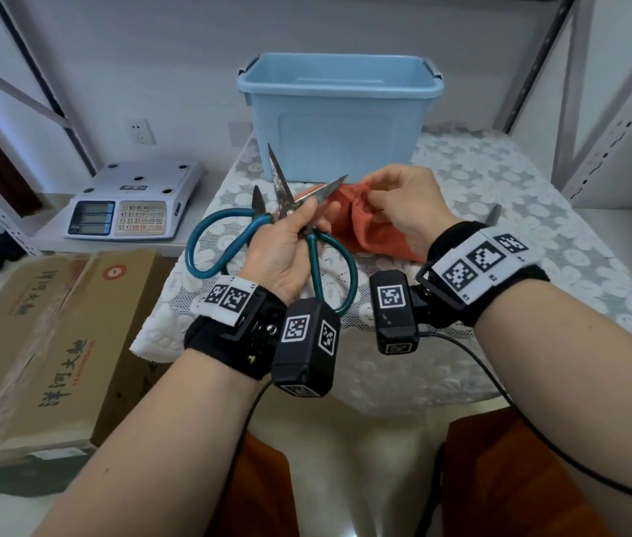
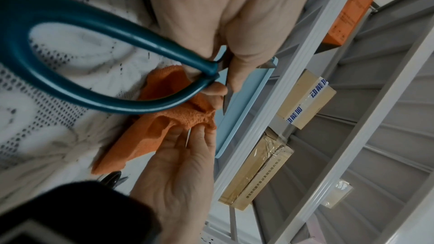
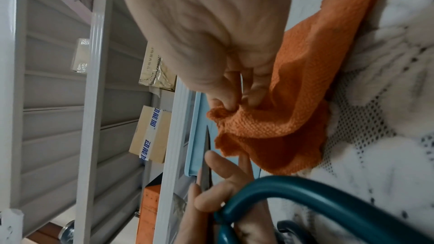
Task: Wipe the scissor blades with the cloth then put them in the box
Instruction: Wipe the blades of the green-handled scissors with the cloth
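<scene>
Large scissors (image 1: pixel 281 188) with teal loop handles (image 2: pixel 140 38) are lifted above the lace-covered table, blades spread apart and pointing away from me. My left hand (image 1: pixel 298 226) grips them at the pivot. My right hand (image 1: pixel 384 199) pinches a bunched edge of the orange cloth (image 1: pixel 368 234) just right of the right-hand blade; the rest of the cloth trails on the table. In the right wrist view thumb and fingers pinch the cloth (image 3: pixel 305 99) close to the blade (image 3: pixel 206 164). The light blue box (image 1: pixel 337 122) stands without a lid behind the hands.
Another pair of scissors (image 1: pixel 255 197) lies under the held ones, and a blade tip (image 1: pixel 494 215) shows behind my right wrist. A weighing scale (image 1: pixel 132 203) sits on a low shelf at left, a cardboard carton (image 1: pixel 47 343) below it. Metal shelving flanks the table.
</scene>
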